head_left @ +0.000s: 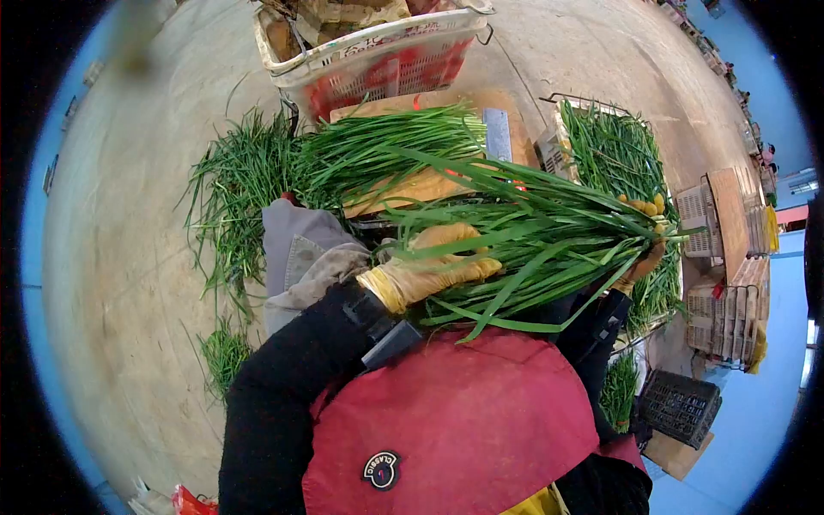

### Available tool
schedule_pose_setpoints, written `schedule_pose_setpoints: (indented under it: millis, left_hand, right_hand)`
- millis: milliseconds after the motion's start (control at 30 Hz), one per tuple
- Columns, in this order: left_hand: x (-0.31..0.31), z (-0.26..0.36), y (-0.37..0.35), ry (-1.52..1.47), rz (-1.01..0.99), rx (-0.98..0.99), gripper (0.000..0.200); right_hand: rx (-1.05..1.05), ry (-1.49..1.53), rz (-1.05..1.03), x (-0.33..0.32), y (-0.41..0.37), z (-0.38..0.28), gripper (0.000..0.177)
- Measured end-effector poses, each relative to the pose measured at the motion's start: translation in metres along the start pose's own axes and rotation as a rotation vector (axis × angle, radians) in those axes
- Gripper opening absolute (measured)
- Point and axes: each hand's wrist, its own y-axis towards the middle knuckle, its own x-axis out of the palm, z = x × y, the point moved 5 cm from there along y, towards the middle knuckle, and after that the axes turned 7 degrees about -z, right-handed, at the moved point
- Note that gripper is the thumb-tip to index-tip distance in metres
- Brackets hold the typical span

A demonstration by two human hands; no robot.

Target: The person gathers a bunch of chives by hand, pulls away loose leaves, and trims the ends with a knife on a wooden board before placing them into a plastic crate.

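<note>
Long, flat-leaved garlic chives (pixel 532 236) spread in a bunch across my lap, their leaf ends fanning left. My right hand (pixel 645 257), in a yellow glove, is closed around the gathered stem end. On the leafy side, my left hand (pixel 429 268), also in a yellow glove, lies among the leaves with its fingers stretched out and apart. Some leaves cross over its fingers. Just beyond, a pile of cut chives (pixel 390 142) rests on a wooden board (pixel 429 190), beside a flat grey metal piece (pixel 496 135).
A white crate (pixel 378 56) stands beyond the board. Loose chives (pixel 236 184) cover the floor at left, with a smaller clump (pixel 223 354) nearer. A chive-filled crate (pixel 614 142) is at right. Stacked crates (pixel 730 318) and a black crate (pixel 681 408) stand farther right.
</note>
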Motion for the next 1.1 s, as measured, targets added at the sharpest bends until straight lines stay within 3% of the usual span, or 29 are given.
schedule_pose_setpoints:
  millis: [100, 200, 300, 400, 500, 600, 700, 800, 933, 1033, 1067, 1100]
  left_hand:
    - [0.003, 0.017, 0.001, 0.376, 0.070, 0.130, 0.031]
    - [0.000, 0.006, 0.006, 0.536, 0.173, 0.132, 0.034]
    - [0.002, 0.014, 0.005, 0.478, 0.105, 0.013, 0.036]
    - [-0.005, -0.002, 0.008, 0.385, 0.137, -0.103, 0.037]
    - [-0.003, 0.001, 0.008, 0.253, 0.066, -0.072, 0.028]
    - [-0.001, 0.001, 0.003, 0.170, 0.073, 0.010, 0.028]
    - [0.001, 0.008, 0.005, 0.403, -0.016, 0.035, 0.025]
    - [0.007, 0.008, 0.017, 0.761, -0.061, -0.191, 0.021]
    - [0.007, -0.007, 0.019, 0.738, 0.021, 0.183, 0.025]
    - [0.009, 0.005, 0.014, 1.024, 0.046, 0.206, 0.025]
    - [0.006, 0.003, 0.009, 1.055, 0.101, 0.214, 0.025]
    - [0.001, -0.004, 0.002, 1.087, 0.156, 0.222, 0.025]
  right_hand:
    - [0.006, -0.045, -0.019, 0.002, 0.001, 0.001, 0.060]
    - [0.022, -0.052, 0.019, -0.002, 0.000, 0.000, 0.062]
    - [0.021, -0.086, 0.043, -0.001, -0.002, 0.001, 0.064]
    - [0.019, 0.030, -0.124, -0.007, 0.002, 0.004, 0.059]
    - [0.010, 0.057, -0.138, -0.005, 0.002, 0.005, 0.060]
    - [0.039, -0.091, -0.013, -0.007, -0.002, 0.001, 0.060]
    - [0.080, -0.057, -0.017, -0.007, -0.002, 0.001, 0.061]
    - [0.112, 0.019, -0.083, 0.004, -0.003, 0.008, 0.058]
    - [0.008, -0.010, -0.040, 0.013, -0.001, 0.011, 0.060]
    - [0.063, -0.179, 0.106, -0.002, -0.003, 0.003, 0.059]
    - [0.050, -0.029, 0.016, 0.001, -0.002, 0.004, 0.057]
    - [0.065, -0.228, 0.098, 0.007, -0.005, -0.008, 0.057]
